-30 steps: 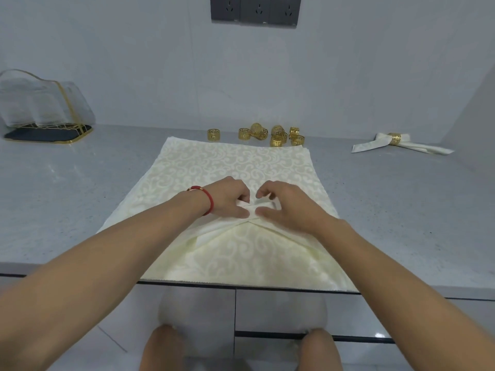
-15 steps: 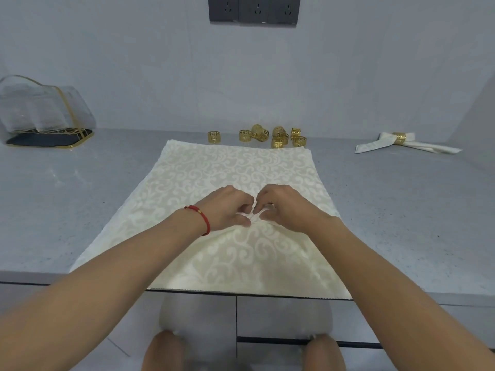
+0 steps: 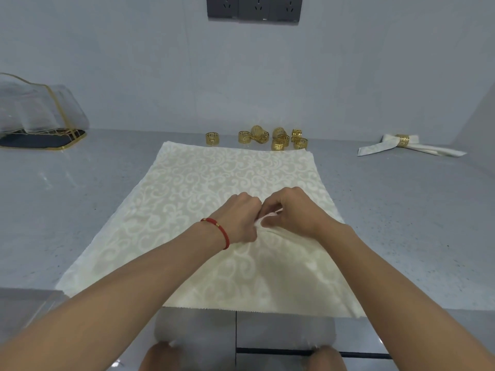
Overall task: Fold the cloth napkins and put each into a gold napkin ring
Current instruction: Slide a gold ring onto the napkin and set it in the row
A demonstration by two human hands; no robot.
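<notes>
Between the left hand (image 3: 241, 218) and right hand (image 3: 292, 212), the napkin (image 3: 214, 178) centre, earlier pressed flat, is now pinched up; gathering for a ring has seemingly begun.

No readable text, label, brand name or number appears anywhere in the frame. The gold napkin rings (image 3: 270, 137) near the upper centre carry only a cut-out geometric key pattern, not lettering. The cream cloth napkin (image 3: 214, 183) at centre shows a woven scroll design, and the dark wall sockets (image 3: 254, 8) at the top edge bear no legible markings.
</notes>
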